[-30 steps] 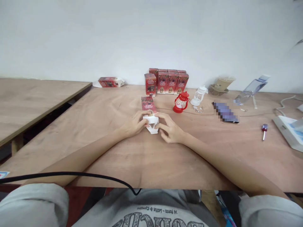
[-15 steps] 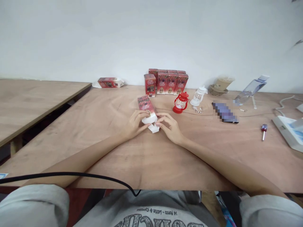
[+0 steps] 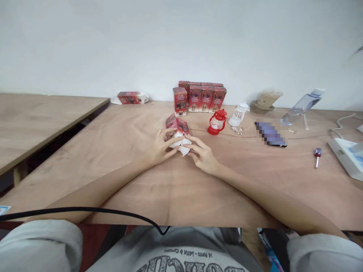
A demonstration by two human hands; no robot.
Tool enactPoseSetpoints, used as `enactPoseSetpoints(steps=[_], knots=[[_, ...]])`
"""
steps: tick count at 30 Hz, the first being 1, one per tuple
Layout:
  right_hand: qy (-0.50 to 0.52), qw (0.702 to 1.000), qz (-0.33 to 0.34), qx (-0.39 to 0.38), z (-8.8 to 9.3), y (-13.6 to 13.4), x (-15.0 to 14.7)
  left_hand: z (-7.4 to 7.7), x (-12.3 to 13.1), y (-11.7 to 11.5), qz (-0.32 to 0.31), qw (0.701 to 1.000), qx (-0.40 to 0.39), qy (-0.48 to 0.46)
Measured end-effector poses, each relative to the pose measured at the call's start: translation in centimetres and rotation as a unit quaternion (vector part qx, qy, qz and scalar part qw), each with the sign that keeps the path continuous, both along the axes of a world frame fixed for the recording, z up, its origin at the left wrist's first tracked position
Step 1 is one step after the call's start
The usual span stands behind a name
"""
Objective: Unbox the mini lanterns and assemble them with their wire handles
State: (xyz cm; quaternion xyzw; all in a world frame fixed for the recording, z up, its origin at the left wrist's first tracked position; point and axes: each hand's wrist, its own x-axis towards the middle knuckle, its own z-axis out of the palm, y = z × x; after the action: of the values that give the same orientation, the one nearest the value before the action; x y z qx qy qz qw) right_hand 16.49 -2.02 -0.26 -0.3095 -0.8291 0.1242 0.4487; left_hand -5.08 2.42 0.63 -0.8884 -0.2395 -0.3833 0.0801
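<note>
A small red printed carton [image 3: 182, 125] lies on the wooden table with its white end flaps [image 3: 183, 149] toward me. My left hand [image 3: 161, 146] grips the carton's left side, its fingers bent over the flaps. From the right, my right hand [image 3: 202, 153] pinches the flaps with thumb and fingers. Two faces of the carton show, and its inside is hidden by the flaps and fingers. Just beyond it on the right stand a red toy lantern [image 3: 217, 122] and a white toy lantern [image 3: 238, 114].
Red boxes [image 3: 208, 99] stand in rows by the wall, and another carton [image 3: 132, 98] lies at the back left. To the right are a phone [image 3: 270, 133], a tilted bottle [image 3: 304, 107], a cup [image 3: 269, 100], a screwdriver [image 3: 317, 155] and a white tray [image 3: 347, 158]. A black cable [image 3: 85, 209] crosses in front.
The carton has been turned about its length, so a second printed face now shows. My right fingers have shifted onto the flaps, and the flaps stand closer together.
</note>
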Motion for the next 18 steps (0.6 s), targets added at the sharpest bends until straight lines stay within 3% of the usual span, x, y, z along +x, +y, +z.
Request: enactPoseSetpoints(steps=[5,9,18], knots=[[-0.011,0.999,-0.036,0.036,0.15,0.17,0.01,0.27,0.04,-0.01,-0.024,1.000,0.011,-0.008],[-0.001,0.998,-0.052,0.028,0.30,0.10,-0.07,0.07,0.35,0.38,-0.020,0.997,0.063,0.031],[0.113,0.980,-0.065,-0.149,0.60,-0.14,-0.22,-0.70,0.01,0.52,0.002,0.993,0.102,0.051]])
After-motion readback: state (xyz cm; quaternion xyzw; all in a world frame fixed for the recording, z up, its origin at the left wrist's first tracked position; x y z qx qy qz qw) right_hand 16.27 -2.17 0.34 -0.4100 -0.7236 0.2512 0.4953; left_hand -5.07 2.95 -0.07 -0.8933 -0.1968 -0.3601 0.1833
